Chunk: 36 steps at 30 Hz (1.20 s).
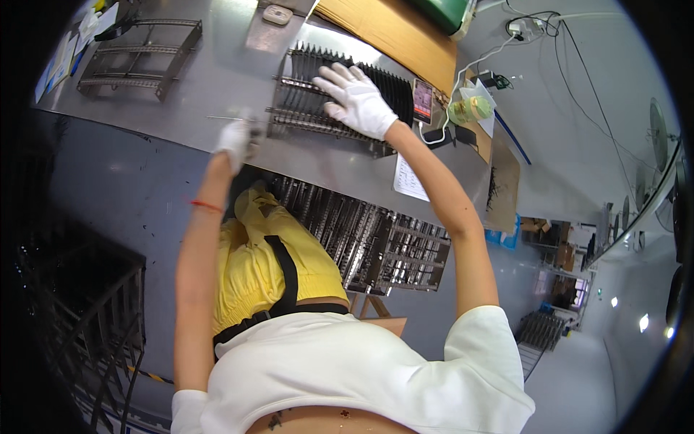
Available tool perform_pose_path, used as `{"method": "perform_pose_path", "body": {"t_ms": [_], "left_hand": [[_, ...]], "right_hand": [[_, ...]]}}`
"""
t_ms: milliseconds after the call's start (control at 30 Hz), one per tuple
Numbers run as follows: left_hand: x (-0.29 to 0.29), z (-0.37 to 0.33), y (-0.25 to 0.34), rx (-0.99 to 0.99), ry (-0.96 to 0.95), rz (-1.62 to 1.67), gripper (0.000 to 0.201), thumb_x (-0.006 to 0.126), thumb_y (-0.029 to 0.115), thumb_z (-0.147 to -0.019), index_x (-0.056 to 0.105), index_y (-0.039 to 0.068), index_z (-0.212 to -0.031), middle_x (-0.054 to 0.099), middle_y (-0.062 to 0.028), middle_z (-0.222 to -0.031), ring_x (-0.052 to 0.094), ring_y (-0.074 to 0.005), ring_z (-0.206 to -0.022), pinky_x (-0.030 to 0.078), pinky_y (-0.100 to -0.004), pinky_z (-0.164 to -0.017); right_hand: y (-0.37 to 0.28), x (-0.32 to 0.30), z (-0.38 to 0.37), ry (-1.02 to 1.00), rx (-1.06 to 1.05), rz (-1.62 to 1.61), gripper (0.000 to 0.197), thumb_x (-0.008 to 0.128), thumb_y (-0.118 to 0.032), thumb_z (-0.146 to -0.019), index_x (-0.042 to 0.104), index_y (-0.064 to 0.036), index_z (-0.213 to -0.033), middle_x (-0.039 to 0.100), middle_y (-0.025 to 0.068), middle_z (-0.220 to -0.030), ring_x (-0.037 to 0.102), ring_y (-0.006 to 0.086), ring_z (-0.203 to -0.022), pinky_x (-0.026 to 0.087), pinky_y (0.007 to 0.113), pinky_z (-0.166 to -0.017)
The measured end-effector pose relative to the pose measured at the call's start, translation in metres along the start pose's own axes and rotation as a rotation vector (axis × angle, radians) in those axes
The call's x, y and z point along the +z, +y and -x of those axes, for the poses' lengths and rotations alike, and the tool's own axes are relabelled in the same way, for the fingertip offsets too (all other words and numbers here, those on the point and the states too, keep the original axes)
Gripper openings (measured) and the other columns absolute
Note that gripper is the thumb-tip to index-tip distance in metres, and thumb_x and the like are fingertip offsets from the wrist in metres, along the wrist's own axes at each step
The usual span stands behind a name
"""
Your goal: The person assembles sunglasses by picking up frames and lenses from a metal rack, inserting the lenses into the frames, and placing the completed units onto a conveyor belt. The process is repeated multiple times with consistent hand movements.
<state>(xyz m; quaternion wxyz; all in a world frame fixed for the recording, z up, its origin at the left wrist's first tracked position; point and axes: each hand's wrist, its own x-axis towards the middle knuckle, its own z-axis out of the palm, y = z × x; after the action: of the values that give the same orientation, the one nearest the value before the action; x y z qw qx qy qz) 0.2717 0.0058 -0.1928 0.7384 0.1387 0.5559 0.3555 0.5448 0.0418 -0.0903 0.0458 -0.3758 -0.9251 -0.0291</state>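
Note:
On the metal table stands a metal rack [307,116] filled with a row of thin black plates [387,85]. My right hand [358,101], in a white glove, lies over the rack with its fingers spread across the tops of the plates. Left of the rack, my left hand [235,141], also gloved, is smeared by motion near the table's front edge. A thin metal rod [223,117] reaches out leftward from its fingers, which look closed on it. The fingertips themselves are too blurred to make out.
A bare metal rack [141,58] rests at the table's left. Right of the filled rack are a phone [423,101], a green-lidded cup [470,109] and a paper sheet [410,178]. More racks [361,235] stand below the table edge; a dark frame [101,318] stands at left.

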Motion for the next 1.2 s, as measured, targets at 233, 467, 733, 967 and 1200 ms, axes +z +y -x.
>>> {"method": "perform_pose_path", "body": {"t_ms": [233,467,733,967,1200], "left_hand": [[-0.032,-0.034,-0.015,0.251,0.011,-0.002,0.025,0.057,0.028,-0.102,0.057,0.006,-0.091,0.055,-0.0013,-0.068,0.048,-0.0077,-0.049,0.036,-0.0226,-0.038],[0.008,-0.027,-0.038,0.443,0.118,-0.57,0.035,0.046,0.03,-0.102,0.061,-0.001,-0.095,0.067,-0.0147,-0.076,0.066,-0.0254,-0.059,0.052,-0.0368,-0.055],[0.02,0.001,-0.052,0.625,0.324,-1.03,0.04,0.059,0.029,-0.089,0.056,-0.003,-0.112,0.065,-0.0319,-0.106,0.061,-0.0497,-0.102,0.048,-0.052,-0.09],[0.012,-0.015,-0.041,0.938,0.396,-1.614,0.013,0.058,0.017,-0.089,0.059,0.005,-0.095,0.064,-0.0138,-0.083,0.067,-0.0333,-0.071,0.056,-0.0438,-0.062],[0.024,-0.046,0.035,0.794,0.126,-1.751,0.049,0.058,0.04,-0.094,0.054,0.003,-0.127,0.07,-0.0209,-0.095,0.069,-0.0385,-0.083,0.056,-0.049,-0.072]], "right_hand": [[0.029,0.007,0.06,-0.088,0.219,0.079,0.057,0.048,-0.044,-0.096,0.047,-0.0175,-0.146,0.039,0.0109,-0.155,0.032,0.0334,-0.145,0.022,0.051,-0.119],[0.043,-0.005,0.094,-0.154,0.479,0.105,0.057,0.05,-0.037,-0.095,0.045,-0.0131,-0.147,0.039,0.0152,-0.155,0.032,0.0365,-0.144,0.022,0.053,-0.118],[0.062,0.025,0.129,0.613,0.679,-0.389,0.05,0.05,-0.017,-0.095,0.047,-0.001,-0.143,0.046,0.0213,-0.147,0.038,0.0354,-0.141,0.027,0.041,-0.118],[0.01,0.027,0.191,-0.301,0.96,-0.526,0.055,0.066,-0.018,-0.079,0.058,0.0004,-0.131,0.065,0.028,-0.115,0.062,0.0403,-0.112,0.049,0.043,-0.096],[-0.04,0.095,0.15,0.41,1.37,-0.216,0.04,0.068,-0.012,-0.079,0.062,-0.0055,-0.118,0.064,0.02,-0.093,0.062,0.0408,-0.09,0.05,0.049,-0.079]]}}
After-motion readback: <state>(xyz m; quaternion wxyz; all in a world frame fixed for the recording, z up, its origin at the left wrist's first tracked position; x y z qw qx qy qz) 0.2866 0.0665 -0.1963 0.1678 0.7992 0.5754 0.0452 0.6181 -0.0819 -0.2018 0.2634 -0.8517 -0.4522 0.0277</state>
